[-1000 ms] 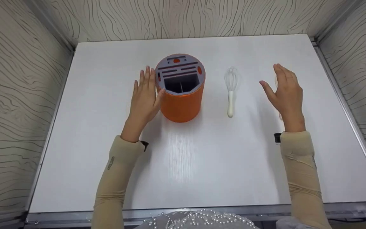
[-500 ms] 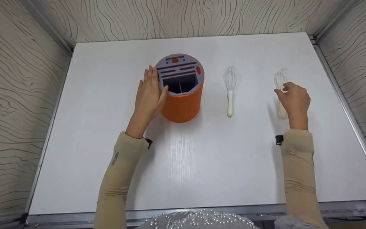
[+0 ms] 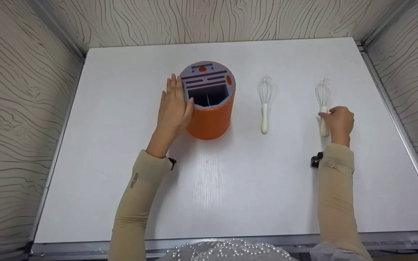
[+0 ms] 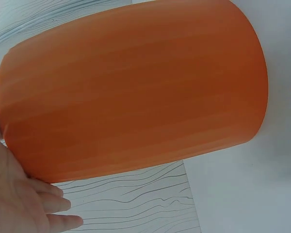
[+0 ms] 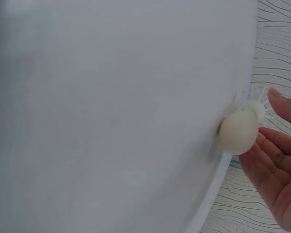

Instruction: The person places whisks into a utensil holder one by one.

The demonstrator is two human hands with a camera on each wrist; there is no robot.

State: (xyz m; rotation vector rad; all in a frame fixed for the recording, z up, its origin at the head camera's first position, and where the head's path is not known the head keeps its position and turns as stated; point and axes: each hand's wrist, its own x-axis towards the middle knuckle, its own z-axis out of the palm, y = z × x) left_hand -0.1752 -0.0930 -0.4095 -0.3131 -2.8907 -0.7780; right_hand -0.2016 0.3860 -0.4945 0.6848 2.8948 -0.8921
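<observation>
An orange cylindrical utensil holder (image 3: 209,123) with a grey slotted top stands upright left of centre on the table. My left hand (image 3: 172,112) rests along its left side, fingers extended and thumb near the rim; the left wrist view shows the holder's orange wall (image 4: 136,92) beside the hand (image 4: 19,199). At the right lies a whisk (image 3: 324,127) with a white handle and thin wires pointing away from me. My right hand (image 3: 340,122) is at its handle. In the right wrist view, the handle (image 5: 238,133) sits by the fingers, with the thumb apart from it.
Another white-handled whisk (image 3: 264,119) lies between the holder and my right hand. The white table (image 3: 252,188) has patterned panels (image 3: 216,21) along its back and sides. Metal rails (image 3: 401,116) run beside its edges.
My right hand has lowered from above the right whisk to its handle, thumb and fingers coming closer together. My left hand has shifted slightly right along the holder.
</observation>
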